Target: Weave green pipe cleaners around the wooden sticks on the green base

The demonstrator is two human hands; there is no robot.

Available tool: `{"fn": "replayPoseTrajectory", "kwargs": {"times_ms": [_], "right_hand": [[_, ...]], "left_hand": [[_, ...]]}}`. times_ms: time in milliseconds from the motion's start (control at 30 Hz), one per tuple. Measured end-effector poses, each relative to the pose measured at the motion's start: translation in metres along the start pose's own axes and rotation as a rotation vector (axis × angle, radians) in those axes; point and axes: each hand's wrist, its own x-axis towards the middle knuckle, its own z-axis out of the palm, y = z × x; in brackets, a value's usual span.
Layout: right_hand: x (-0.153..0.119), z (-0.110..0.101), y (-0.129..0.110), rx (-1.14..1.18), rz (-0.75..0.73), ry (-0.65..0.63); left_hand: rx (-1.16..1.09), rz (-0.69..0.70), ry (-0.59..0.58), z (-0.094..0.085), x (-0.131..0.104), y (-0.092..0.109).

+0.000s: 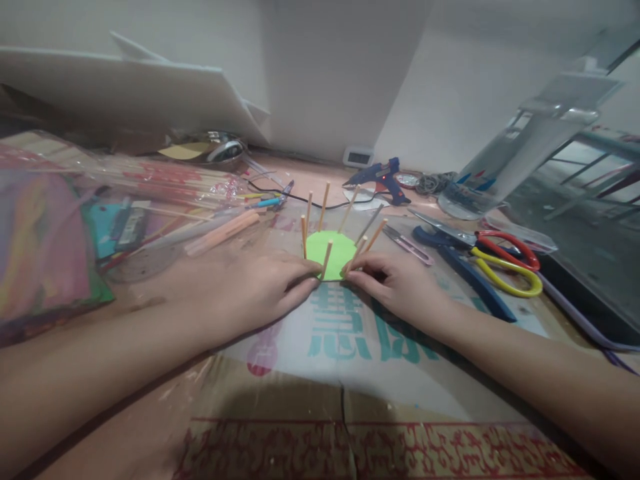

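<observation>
A bright green flat piece (331, 250) with angled edges lies at the middle of the work surface. Several thin wooden sticks (324, 205) stand up around its rim, some of them leaning outward. My left hand (280, 283) pinches the near left edge of the piece, beside an upright stick (327, 260). At the near right edge my right hand (390, 280) has thumb and forefinger closed on the rim, around the foot of another stick (360, 249).
Behind stands a blue glue gun (377, 179). To the right are scissors (507, 263), blue-handled pliers (465, 277), a pink cutter (409, 245), a clear bottle (500, 160) and a dark phone-like slab (590, 300). Bagged sticks (165, 180) and coloured sheets (45, 233) lie left.
</observation>
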Motion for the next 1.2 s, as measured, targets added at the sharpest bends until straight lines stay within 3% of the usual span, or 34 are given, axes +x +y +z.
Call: {"fn": "replayPoseTrajectory", "kwargs": {"times_ms": [267,533,667,800,1000,1200], "right_hand": [[-0.002,0.003,0.002,0.015,-0.011,-0.004],[-0.013,-0.018,0.009,0.056,0.001,0.378],[-0.002,-0.015,0.015,0.07,0.064,0.261],[0.004,-0.011,0.016,0.128,0.077,0.222],[0.002,-0.01,0.011,0.122,0.025,0.152],[0.002,-0.009,0.012,0.092,-0.021,0.123]], "left_hand": [[-0.026,-0.064,-0.035,-0.001,0.003,0.002],[-0.054,-0.075,0.061,-0.002,0.001,-0.003],[-0.098,-0.153,0.218,-0.009,-0.002,-0.008],[-0.146,-0.206,0.285,-0.007,0.003,-0.016],[-0.179,-0.149,0.173,-0.005,0.012,-0.018],[-0.207,-0.175,0.162,-0.007,0.012,-0.021]]}}
